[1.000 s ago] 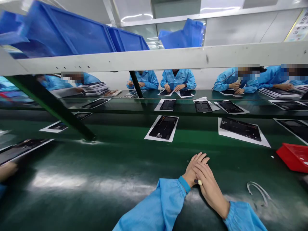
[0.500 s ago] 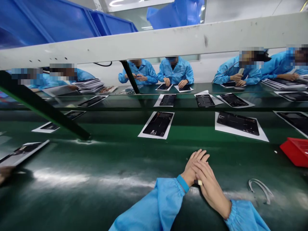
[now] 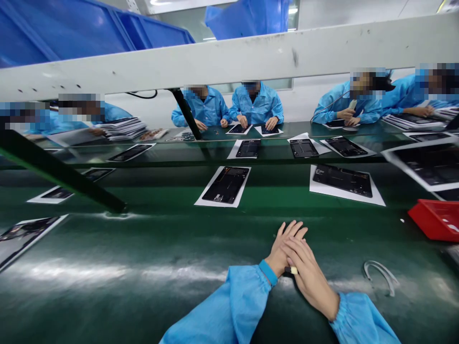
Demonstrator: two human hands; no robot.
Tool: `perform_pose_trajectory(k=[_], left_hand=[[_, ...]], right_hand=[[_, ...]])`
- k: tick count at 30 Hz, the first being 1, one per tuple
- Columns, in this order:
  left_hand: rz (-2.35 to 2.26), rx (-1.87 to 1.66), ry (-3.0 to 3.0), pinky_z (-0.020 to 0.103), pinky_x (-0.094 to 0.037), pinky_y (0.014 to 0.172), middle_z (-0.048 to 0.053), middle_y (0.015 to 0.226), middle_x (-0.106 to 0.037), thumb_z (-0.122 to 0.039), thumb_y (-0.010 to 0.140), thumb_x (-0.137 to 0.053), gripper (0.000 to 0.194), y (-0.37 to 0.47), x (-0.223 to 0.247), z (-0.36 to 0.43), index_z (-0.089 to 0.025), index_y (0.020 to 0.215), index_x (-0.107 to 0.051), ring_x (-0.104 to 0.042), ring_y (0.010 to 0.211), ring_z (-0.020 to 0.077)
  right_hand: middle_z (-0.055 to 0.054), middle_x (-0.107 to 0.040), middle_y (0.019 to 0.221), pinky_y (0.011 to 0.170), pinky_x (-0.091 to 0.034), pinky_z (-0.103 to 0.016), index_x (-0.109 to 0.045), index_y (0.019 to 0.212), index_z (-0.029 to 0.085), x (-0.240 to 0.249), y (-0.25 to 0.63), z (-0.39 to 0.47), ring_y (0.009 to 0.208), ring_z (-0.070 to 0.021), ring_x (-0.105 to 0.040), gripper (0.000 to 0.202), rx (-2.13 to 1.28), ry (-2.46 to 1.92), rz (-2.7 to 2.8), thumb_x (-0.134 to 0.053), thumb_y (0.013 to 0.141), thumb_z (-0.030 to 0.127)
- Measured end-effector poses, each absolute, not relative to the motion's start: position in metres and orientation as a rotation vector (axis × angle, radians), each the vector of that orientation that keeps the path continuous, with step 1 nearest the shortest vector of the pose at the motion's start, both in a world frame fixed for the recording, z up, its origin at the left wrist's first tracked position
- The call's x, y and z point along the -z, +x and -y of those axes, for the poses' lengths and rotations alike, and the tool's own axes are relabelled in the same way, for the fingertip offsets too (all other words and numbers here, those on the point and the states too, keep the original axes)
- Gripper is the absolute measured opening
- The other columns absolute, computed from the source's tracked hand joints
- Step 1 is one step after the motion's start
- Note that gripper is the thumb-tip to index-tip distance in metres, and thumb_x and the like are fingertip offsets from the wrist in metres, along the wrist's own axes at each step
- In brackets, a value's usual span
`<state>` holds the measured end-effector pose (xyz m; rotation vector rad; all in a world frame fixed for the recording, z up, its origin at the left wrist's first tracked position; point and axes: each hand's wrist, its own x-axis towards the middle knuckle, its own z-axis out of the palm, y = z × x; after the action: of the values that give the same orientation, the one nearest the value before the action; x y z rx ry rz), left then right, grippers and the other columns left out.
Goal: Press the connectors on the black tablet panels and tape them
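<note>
My left hand (image 3: 279,248) rests on the green work surface (image 3: 150,306), fingers stretched out and spread. Across its back lies my right hand (image 3: 311,274), its fingers extended and covering part of the left. A blue band (image 3: 268,273) circles my left wrist. Between that wrist and the right hand shows a small black and cream piece (image 3: 291,270); how it is attached is hidden. To the right of my hands is a curved grey strip (image 3: 383,277). Beyond them, a dark tablet-like panel (image 3: 226,185) lies on a white sheet.
Another panel (image 3: 342,180) lies further right on its sheet. At the right stands a red bin (image 3: 435,220). A slanted dark green post (image 3: 71,177) crosses the left, and a white beam (image 3: 215,62) spans above. Co-workers in blue (image 3: 256,105) sit opposite.
The view has shifted slightly right. At the left edge, another person's hand has gone from the panel, which lies flatter. A blurred panel on white has appeared at the right. My hands keep their pose.
</note>
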<state>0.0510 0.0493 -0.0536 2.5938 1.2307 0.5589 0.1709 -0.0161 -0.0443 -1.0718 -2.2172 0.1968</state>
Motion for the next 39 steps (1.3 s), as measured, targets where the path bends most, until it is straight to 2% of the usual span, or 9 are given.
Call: perform_pose_trajectory(k=[8, 14, 25, 33, 39], left_hand=[[-1.210, -0.585, 2.626, 0.048, -0.025, 0.116, 0.003, 0.149, -0.042, -0.028, 0.099, -0.037, 0.040, 0.048, 0.058, -0.051, -0.028, 0.139, -0.040, -0.030, 0.142, 0.0188], [-1.219, -0.565, 2.652, 0.050, -0.026, 0.115, 0.003, 0.149, -0.041, -0.024, 0.098, -0.038, 0.041, 0.048, 0.059, -0.051, -0.027, 0.140, -0.039, -0.030, 0.141, 0.0204], [-1.210, -0.531, 2.650, 0.051, -0.025, 0.115, 0.003, 0.151, -0.039, -0.025, 0.099, -0.037, 0.042, 0.048, 0.059, -0.052, -0.028, 0.141, -0.038, -0.029, 0.142, 0.0206], [-1.234, -0.467, 2.625, 0.052, -0.025, 0.115, 0.003, 0.151, -0.039, -0.023, 0.098, -0.040, 0.042, 0.050, 0.054, -0.052, -0.027, 0.139, -0.040, -0.029, 0.142, 0.0213], [-1.172, -0.568, 2.537, 0.053, -0.025, 0.115, 0.005, 0.148, -0.043, -0.023, 0.096, -0.044, 0.042, 0.047, 0.049, -0.049, -0.026, 0.137, -0.043, -0.032, 0.140, 0.0227]], right_hand=[[-0.010, -0.052, 0.138, 0.111, -0.035, -0.052, -0.041, 0.142, 0.020, 0.035, 0.168, 0.019, 0.135, -0.0230, -0.039, 0.051, -0.225, -1.095, 2.222, -0.038, 0.092, 0.009], [-0.011, -0.052, 0.138, 0.112, -0.033, -0.052, -0.047, 0.136, 0.016, 0.031, 0.168, 0.019, 0.135, -0.0228, -0.039, 0.049, -0.244, -1.103, 2.236, -0.037, 0.089, 0.005], [-0.010, -0.051, 0.139, 0.113, -0.031, -0.051, -0.045, 0.138, 0.017, 0.034, 0.169, 0.020, 0.137, -0.0221, -0.036, 0.050, -0.266, -1.109, 2.246, -0.037, 0.090, 0.006], [-0.011, -0.053, 0.137, 0.112, -0.032, -0.053, -0.046, 0.138, 0.016, 0.031, 0.170, 0.019, 0.135, -0.0225, -0.038, 0.050, -0.270, -1.095, 2.234, -0.037, 0.090, 0.006], [-0.010, -0.055, 0.135, 0.112, -0.032, -0.052, -0.047, 0.136, 0.021, 0.032, 0.167, 0.021, 0.132, -0.0219, -0.043, 0.046, -0.298, -1.075, 2.115, -0.037, 0.093, 0.009]])
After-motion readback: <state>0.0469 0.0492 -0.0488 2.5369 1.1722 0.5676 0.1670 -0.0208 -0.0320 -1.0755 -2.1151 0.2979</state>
